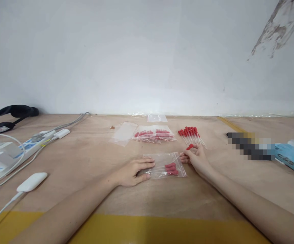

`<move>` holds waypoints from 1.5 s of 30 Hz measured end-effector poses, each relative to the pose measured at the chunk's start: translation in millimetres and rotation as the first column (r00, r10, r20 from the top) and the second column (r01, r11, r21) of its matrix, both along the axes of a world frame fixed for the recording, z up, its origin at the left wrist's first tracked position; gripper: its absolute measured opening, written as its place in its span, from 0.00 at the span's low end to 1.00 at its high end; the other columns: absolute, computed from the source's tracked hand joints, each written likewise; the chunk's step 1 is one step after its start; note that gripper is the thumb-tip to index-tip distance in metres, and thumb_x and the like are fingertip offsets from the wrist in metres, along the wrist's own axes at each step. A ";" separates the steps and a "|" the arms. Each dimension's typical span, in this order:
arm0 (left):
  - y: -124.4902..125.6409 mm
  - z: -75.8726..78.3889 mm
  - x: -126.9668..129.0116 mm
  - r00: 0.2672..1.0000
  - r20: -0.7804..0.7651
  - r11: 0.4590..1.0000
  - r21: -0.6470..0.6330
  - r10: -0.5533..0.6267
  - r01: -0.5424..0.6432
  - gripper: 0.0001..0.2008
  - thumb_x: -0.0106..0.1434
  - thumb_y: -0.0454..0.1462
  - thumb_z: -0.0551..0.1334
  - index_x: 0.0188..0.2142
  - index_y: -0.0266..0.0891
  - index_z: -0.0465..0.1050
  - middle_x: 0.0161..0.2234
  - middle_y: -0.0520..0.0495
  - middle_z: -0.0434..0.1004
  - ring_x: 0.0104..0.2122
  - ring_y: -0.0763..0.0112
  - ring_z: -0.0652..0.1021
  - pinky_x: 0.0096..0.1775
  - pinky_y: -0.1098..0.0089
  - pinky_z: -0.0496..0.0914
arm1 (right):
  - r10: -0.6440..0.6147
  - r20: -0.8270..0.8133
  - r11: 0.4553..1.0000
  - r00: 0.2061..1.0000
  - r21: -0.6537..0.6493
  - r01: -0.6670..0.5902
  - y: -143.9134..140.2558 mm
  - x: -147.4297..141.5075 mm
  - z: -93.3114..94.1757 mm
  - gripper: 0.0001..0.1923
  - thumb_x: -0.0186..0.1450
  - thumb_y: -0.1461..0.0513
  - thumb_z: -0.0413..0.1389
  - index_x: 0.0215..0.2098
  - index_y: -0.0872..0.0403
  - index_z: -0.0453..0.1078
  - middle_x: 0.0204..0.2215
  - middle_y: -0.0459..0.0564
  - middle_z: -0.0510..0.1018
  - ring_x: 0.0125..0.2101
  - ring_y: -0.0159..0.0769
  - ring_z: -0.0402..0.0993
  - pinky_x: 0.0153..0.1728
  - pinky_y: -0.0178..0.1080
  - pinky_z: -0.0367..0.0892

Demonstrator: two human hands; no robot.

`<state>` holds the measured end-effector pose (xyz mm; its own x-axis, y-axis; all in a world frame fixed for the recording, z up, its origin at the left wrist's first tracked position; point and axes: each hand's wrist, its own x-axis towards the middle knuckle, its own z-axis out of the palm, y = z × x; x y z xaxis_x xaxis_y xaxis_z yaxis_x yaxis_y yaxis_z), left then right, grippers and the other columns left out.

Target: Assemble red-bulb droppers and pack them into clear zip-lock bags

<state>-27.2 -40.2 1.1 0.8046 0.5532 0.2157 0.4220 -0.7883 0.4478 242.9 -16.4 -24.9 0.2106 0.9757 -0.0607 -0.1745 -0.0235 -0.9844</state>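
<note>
Resting flat on a pale, matte wooden tabletop (91,159), the left hand (134,173) lies palm down with its fingers spread loosely, pressing the left end of a small clear plastic zip bag (159,167). That glossy, crinkled bag lies near the middle of the table, just in front of the person, and holds a few thin clear droppers with red rubber bulbs (171,168) gathered at its right side.

At the bag's right, open edge, the right hand (196,159) pinches one more slim dropper with a red bulb (189,146) between thumb and fingertips; the bulb sticks up just beyond the fingers, and the clear stem points toward the bag's mouth.

Farther off and slightly right, a loose row of red-bulbed droppers (190,134) lies fanned on the wood, bulbs at the far end. To its left sits a filled clear bag of the same droppers (154,134), and left of that an empty flat clear bag (123,133). Another small clear bag (157,118) lies by the white wall (147,51), which is smooth apart from a grey scuffed patch at the upper right.

On the left side a white power strip (32,145) with white plugs and looping white cables stretches away, a rounded white oblong adapter (32,181) lies nearer, and a black padded headband (9,113) rests at the far left. At the right lies a light blue printed packet (293,157). A glossy yellow band (147,230) runs along the near edge of the table.
</note>
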 end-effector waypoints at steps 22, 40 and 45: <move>-1.7 -0.4 -1.5 0.995 -0.088 0.999 0.022 0.046 -0.044 0.27 0.62 0.42 0.53 0.60 0.44 0.48 0.60 0.45 0.51 0.58 0.63 0.56 0.57 0.60 0.53 | 0.359 0.590 0.890 0.723 0.018 -0.456 -0.4 26.1 -0.4 0.15 0.47 0.54 0.61 0.30 0.55 0.74 0.14 0.41 0.69 0.17 0.27 0.63 0.19 0.32 0.60; -2.0 2.0 0.7 0.996 -0.086 0.999 0.042 0.008 -0.005 0.20 0.63 0.41 0.52 0.55 0.46 0.59 0.59 0.48 0.53 0.57 0.64 0.58 0.56 0.62 0.55 | 0.145 0.724 0.966 0.674 0.045 -0.256 15.4 28.7 15.5 0.11 0.51 0.56 0.56 0.27 0.56 0.69 0.20 0.46 0.73 0.18 0.27 0.64 0.20 0.31 0.59; -1.5 0.8 0.2 0.998 -0.063 0.999 0.045 0.030 -0.028 0.23 0.62 0.42 0.54 0.56 0.42 0.57 0.57 0.45 0.58 0.56 0.65 0.61 0.56 0.62 0.55 | -0.108 0.961 0.988 0.256 0.133 -0.083 55.4 40.2 23.9 0.08 0.53 0.60 0.53 0.28 0.55 0.72 0.27 0.50 0.76 0.29 0.36 0.70 0.31 0.35 0.62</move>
<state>-27.0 -41.7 1.9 0.8012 0.5675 0.1898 0.4713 -0.7939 0.3843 283.1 39.0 -1.0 0.0312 0.9476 0.3178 0.9055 0.1078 -0.4104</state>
